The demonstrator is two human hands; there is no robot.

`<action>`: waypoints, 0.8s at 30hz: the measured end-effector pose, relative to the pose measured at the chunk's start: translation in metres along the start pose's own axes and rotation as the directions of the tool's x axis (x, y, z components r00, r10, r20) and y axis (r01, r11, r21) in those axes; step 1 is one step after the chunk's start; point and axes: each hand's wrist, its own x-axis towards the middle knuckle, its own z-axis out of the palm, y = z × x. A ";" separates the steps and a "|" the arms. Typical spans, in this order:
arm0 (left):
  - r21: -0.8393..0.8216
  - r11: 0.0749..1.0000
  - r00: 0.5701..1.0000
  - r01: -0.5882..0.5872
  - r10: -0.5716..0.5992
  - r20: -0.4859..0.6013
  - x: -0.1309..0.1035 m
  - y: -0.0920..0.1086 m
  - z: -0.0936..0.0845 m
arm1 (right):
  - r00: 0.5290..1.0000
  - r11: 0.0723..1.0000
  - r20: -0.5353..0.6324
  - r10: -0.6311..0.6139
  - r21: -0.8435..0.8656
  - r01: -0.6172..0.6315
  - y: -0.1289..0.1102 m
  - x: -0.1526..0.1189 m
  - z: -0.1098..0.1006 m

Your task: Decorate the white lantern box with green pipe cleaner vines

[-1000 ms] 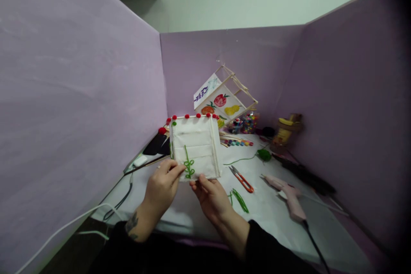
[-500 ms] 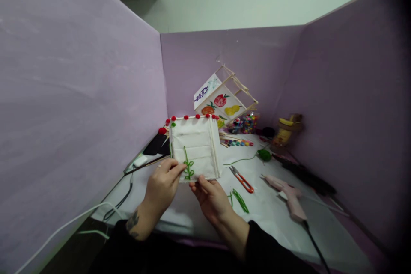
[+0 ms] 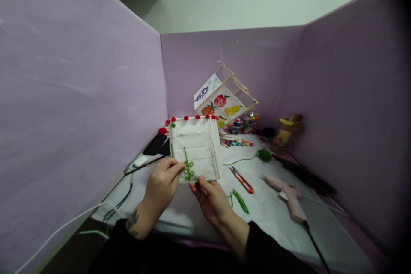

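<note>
A white fabric-covered panel piece is held up in front of me, with red pom-poms along its top edge and one green pom-pom at the upper left. Near its lower left, a green looped stem lies against the white face. My right hand grips the bottom edge between thumb and fingers. My left hand has thumb and fingers pinched together at the left side of the green stem; whether they grip the stem is hard to tell.
Red-handled snips, green strands and a pink glue gun lie to the right. Behind are a green yarn ball, bead jars and a stick frame with fruit pictures. A dark phone-like object is left.
</note>
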 end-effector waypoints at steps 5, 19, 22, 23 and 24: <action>-0.023 1.000 1.000 0.004 -0.004 0.001 0.002 0.000 0.000 | 1.000 1.000 0.030 -0.005 -0.025 0.006 0.000 0.001 -0.002; -0.022 1.000 1.000 0.005 -0.005 -0.017 -0.001 0.004 -0.003 | 1.000 1.000 -0.003 0.014 -0.013 -0.014 -0.001 0.000 -0.001; -0.033 0.999 1.000 0.008 -0.009 -0.026 -0.002 0.004 -0.004 | 1.000 1.000 -0.009 0.015 -0.011 -0.015 0.000 0.000 -0.001; -0.032 0.999 1.000 0.006 -0.007 -0.020 -0.003 0.004 -0.003 | 1.000 1.000 -0.012 0.016 -0.009 -0.016 0.000 0.000 0.000; -0.029 1.000 1.000 0.004 -0.005 -0.013 -0.003 0.004 -0.002 | 1.000 1.000 -0.014 0.018 -0.007 -0.018 0.000 0.000 0.000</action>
